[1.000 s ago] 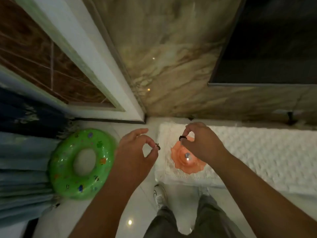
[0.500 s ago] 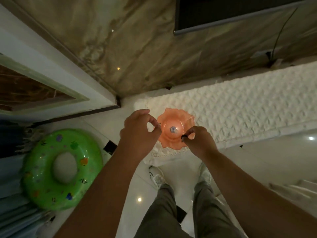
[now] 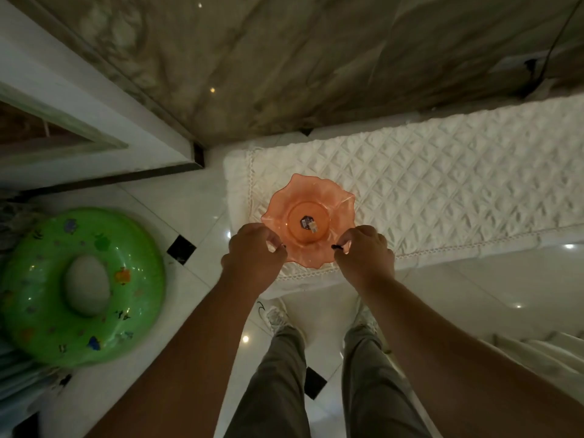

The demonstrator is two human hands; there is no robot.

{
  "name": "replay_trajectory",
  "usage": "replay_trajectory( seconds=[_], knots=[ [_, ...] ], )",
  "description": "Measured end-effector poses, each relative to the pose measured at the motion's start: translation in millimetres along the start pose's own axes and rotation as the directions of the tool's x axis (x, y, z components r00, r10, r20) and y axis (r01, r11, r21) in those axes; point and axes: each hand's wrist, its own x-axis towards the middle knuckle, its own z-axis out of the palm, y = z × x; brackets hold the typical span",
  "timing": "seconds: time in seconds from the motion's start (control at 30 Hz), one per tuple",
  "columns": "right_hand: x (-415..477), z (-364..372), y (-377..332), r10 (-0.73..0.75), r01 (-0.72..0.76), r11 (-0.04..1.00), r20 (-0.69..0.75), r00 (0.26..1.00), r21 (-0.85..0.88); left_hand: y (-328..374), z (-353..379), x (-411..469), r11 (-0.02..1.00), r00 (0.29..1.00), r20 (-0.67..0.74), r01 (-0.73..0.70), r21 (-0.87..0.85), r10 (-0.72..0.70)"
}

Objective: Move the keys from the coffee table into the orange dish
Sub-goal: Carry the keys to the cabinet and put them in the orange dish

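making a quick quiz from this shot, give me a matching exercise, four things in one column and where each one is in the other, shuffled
Things
1. orange dish
2. green swim ring
3. left hand
4. right hand

Places
A. on the floor tiles, far left
B. at the dish's near right rim, pinching a small dark item
C. on the white quilted cover
D. at the dish's near left rim, pinching a small item

Pairs: 1-C, 2-A, 3-D, 4-B
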Motion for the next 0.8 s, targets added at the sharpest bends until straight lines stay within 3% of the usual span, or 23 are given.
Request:
replay_trajectory(
  seconds=[0.3,0.63,0.8],
  knots=[
    [5.1,32.2,5.4,-0.034,0.043,0.99,0.067,0.997,-0.134,-21.3,30.8,7.0,0.995,0.995,0.04,0.092,-0.037,-0.09],
    [0.3,43.8,3.0,-0.013,0.02,0.998,0.126,0.992,-0.058,-27.6,57.2,17.7,0.994,0.994,0.056,0.099,-0.053,-0.096],
    [6.2,35.3,-4.3,0.04,-0.052,0.998,0.266,0.963,0.039,-24.0,69.0,21.9,0.992,0.994,0.056,0.096,-0.077,-0.092]
  ],
)
